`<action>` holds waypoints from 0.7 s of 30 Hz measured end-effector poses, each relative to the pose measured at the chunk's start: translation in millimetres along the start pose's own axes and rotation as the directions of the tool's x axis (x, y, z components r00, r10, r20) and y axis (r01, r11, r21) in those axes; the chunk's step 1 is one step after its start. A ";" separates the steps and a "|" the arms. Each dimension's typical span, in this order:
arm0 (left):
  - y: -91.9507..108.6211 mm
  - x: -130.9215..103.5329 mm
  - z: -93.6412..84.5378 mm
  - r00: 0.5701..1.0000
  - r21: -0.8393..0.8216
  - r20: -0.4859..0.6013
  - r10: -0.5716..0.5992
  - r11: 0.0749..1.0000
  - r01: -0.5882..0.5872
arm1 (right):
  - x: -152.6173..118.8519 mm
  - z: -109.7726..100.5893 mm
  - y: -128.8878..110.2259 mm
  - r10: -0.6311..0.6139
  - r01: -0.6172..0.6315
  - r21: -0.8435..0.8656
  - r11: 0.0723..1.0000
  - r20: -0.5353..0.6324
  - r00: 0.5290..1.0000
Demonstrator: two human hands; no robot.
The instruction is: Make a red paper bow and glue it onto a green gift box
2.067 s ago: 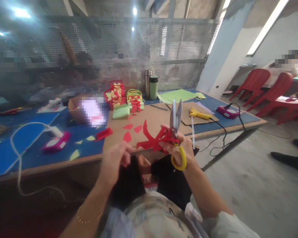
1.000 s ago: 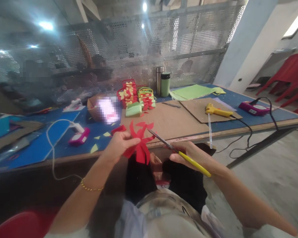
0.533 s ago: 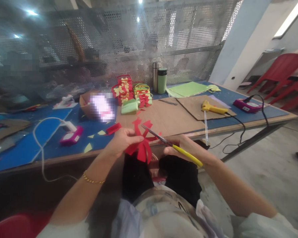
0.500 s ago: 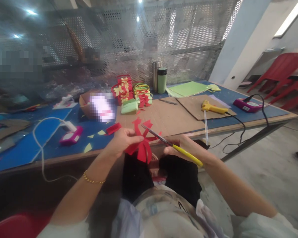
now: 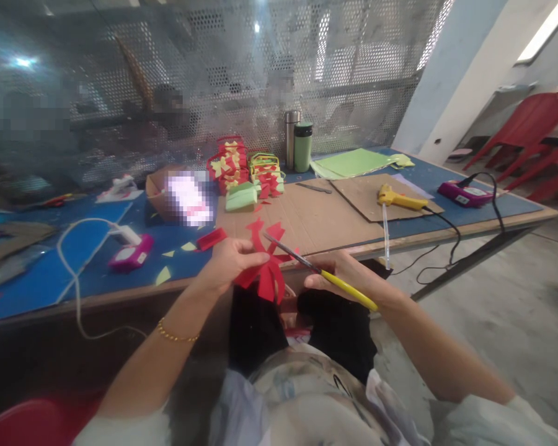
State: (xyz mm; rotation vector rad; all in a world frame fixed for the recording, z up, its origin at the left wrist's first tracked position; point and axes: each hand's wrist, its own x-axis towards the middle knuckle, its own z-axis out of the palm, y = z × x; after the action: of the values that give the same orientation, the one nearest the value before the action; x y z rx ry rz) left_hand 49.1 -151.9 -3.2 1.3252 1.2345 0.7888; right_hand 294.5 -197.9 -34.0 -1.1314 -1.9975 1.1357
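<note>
Between the finger and thumb of my left hand (image 5: 232, 257) is a red paper cutout (image 5: 272, 279) with several strips radiating from its middle. My right hand (image 5: 337, 272) is closed round a pair of scissors (image 5: 346, 290) with yellow handles. Their dark blades point up and left and lie across the cutout's upper strips. Whether the blades are apart is too small to tell. The cutout hangs above my lap, in front of the table edge. A folded red paper piece (image 5: 212, 239) lies on the table just beyond my left hand.
Pale yellow scraps (image 5: 163, 275) lie on the blue tabletop. Small paper baskets (image 5: 231, 164) stand at the back beside a green tumbler (image 5: 302, 147). A yellow glue gun (image 5: 402, 198) rests on cardboard (image 5: 311, 220). Purple power boxes (image 5: 465, 193) with cords sit left and right.
Both hands, the red cutout and the scissors hold nearly the same position. The camera view has shifted very slightly.
</note>
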 end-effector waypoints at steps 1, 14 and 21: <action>0.0 -0.2 -0.1 1.000 0.002 0.001 -0.001 1.000 0.001 | 0.1 -0.1 0.6 0.001 -0.001 0.001 1.000 0.001 1.000; -2.3 1.7 -0.9 0.999 0.023 0.003 0.041 0.999 -0.041 | 0.4 0.8 3.7 0.000 0.000 0.019 1.000 -0.006 1.000; -4.2 4.0 -0.7 0.999 0.057 -0.009 0.045 0.997 -0.045 | 1.2 -0.3 3.4 0.019 -0.019 0.010 1.000 -0.003 1.000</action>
State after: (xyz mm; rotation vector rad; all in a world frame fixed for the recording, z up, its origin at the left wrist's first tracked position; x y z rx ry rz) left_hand 48.5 -148.6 -7.9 1.4006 1.2471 0.7988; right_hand 295.5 -195.7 -36.7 -1.1482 -1.9804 1.1518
